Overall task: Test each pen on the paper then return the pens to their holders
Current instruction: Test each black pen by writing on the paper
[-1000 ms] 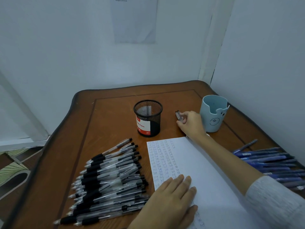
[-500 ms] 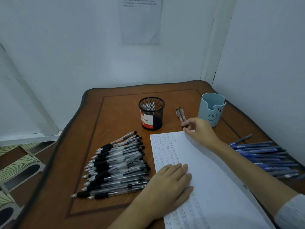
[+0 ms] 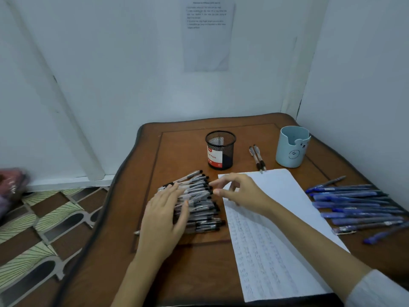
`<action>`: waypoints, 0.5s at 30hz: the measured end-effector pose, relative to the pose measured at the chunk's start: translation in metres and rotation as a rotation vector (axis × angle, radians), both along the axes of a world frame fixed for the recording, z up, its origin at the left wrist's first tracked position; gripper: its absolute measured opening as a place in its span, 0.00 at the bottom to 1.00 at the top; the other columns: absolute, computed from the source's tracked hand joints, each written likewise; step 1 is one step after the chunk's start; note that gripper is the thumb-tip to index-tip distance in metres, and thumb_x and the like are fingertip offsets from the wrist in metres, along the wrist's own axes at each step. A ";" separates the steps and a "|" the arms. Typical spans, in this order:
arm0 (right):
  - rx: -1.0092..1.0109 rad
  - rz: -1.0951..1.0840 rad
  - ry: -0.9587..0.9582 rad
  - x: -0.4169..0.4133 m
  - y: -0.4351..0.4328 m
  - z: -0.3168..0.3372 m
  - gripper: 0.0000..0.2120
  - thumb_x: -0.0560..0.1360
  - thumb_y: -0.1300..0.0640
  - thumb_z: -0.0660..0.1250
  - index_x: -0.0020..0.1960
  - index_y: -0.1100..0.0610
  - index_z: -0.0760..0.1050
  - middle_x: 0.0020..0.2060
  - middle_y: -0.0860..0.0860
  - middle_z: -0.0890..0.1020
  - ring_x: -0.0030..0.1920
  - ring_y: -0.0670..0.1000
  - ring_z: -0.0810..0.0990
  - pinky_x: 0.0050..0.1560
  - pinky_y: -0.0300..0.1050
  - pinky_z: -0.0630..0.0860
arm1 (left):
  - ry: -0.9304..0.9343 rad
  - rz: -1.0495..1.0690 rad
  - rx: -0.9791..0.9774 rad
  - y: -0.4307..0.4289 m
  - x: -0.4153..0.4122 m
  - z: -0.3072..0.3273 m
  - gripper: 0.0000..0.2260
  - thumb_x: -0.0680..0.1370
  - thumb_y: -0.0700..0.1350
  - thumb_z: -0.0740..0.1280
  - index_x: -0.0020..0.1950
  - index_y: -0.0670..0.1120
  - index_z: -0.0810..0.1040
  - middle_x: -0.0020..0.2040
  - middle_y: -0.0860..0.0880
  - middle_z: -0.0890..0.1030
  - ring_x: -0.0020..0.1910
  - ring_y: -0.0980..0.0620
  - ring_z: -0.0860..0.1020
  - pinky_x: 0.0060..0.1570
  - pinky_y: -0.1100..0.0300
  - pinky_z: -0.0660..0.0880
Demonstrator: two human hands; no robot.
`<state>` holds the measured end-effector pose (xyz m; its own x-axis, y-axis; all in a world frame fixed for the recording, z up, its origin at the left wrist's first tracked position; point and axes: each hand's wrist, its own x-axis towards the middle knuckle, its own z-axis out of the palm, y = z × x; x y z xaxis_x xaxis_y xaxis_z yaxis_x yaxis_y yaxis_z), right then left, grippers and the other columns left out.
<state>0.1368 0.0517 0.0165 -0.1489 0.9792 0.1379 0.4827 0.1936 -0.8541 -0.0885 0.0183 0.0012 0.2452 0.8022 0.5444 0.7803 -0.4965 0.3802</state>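
A heap of black pens [image 3: 199,207] lies left of the white paper [image 3: 276,229], which is covered in small test marks. My left hand [image 3: 164,216] rests flat on the heap with fingers spread. My right hand [image 3: 241,191] hovers over the paper's top left corner, fingers loosely curved toward the heap, holding nothing. Two black pens [image 3: 257,158] lie between the black mesh holder [image 3: 220,150] and the pale blue bear cup [image 3: 292,147]. Both holders look empty. Several blue pens [image 3: 354,204] lie at the right.
The brown wooden table [image 3: 188,258] stands in a corner of white walls, with a printed sheet [image 3: 207,34] taped above. Patterned floor tiles [image 3: 44,229] show at the left, past the table's curved edge. A blurred pink object [image 3: 11,185] sits at the far left.
My right hand left the two pens by the blue cup and swung left toward the black heap. My left hand slid off the paper onto the heap. The view shifted left.
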 end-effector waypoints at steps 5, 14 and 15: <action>0.031 0.015 -0.160 -0.014 0.003 -0.003 0.11 0.74 0.55 0.72 0.56 0.49 0.82 0.42 0.42 0.77 0.40 0.44 0.73 0.38 0.30 0.70 | -0.024 0.072 -0.061 0.006 -0.009 -0.014 0.23 0.79 0.56 0.52 0.63 0.46 0.78 0.64 0.49 0.78 0.66 0.52 0.72 0.66 0.59 0.62; -0.049 -0.031 0.265 0.004 -0.003 0.007 0.07 0.76 0.57 0.68 0.53 0.54 0.82 0.47 0.48 0.82 0.41 0.49 0.77 0.36 0.38 0.78 | -0.126 0.079 -0.078 0.004 -0.009 -0.013 0.26 0.80 0.58 0.47 0.66 0.46 0.76 0.67 0.49 0.76 0.69 0.54 0.69 0.72 0.57 0.58; -0.066 -0.051 0.359 0.009 -0.004 0.010 0.07 0.77 0.57 0.67 0.53 0.55 0.81 0.47 0.51 0.82 0.42 0.49 0.78 0.38 0.38 0.78 | -0.134 0.078 -0.082 0.004 -0.008 -0.012 0.27 0.80 0.58 0.47 0.66 0.47 0.76 0.67 0.50 0.75 0.70 0.54 0.68 0.73 0.57 0.57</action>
